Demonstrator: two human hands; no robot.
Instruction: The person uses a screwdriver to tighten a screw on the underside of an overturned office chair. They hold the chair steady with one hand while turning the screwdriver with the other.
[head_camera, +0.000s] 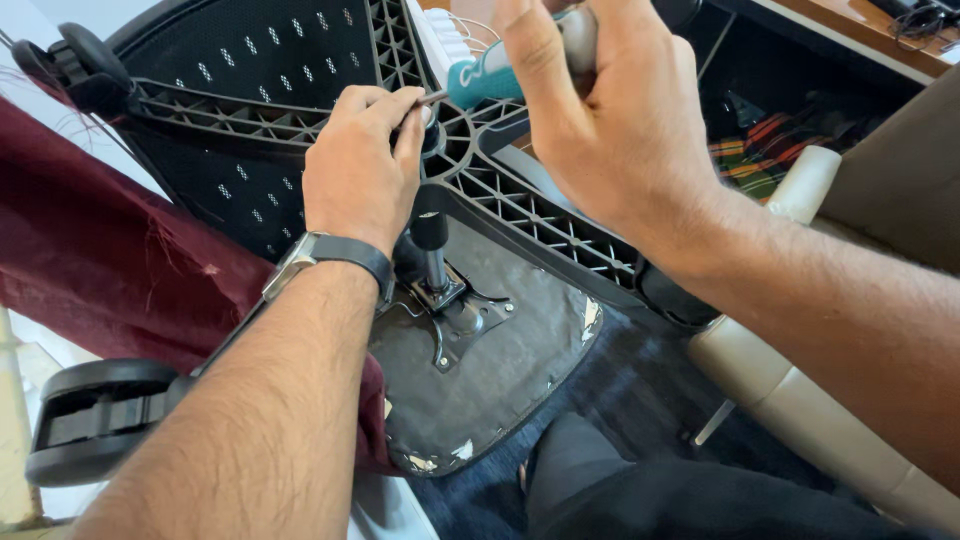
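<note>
the screwdriver (500, 72), teal and grey in the handle, lies near the top of the view with its thin metal shaft pointing left and down to the hub (450, 140) of an upturned black chair base. the right hand (610, 130) has its fingers wrapped tight about the handle from above. the left hand (362, 165) sits at the hub, its fingertips pinched shut on the shaft tip; whether something small is between them cannot be told. a dark wristwatch (335, 255) bands the left wrist. ribbed black spokes (540, 215) fan out from the hub, ending in castor wheels (95, 415) at lower left and upper left. below the hub the gas-lift column (432, 250) runs down to a metal plate on the worn grey underside of the seat (500, 370). a dark red cloth (90, 250) hangs at left, and a beige padded armrest (780, 390) lies at right.
</note>
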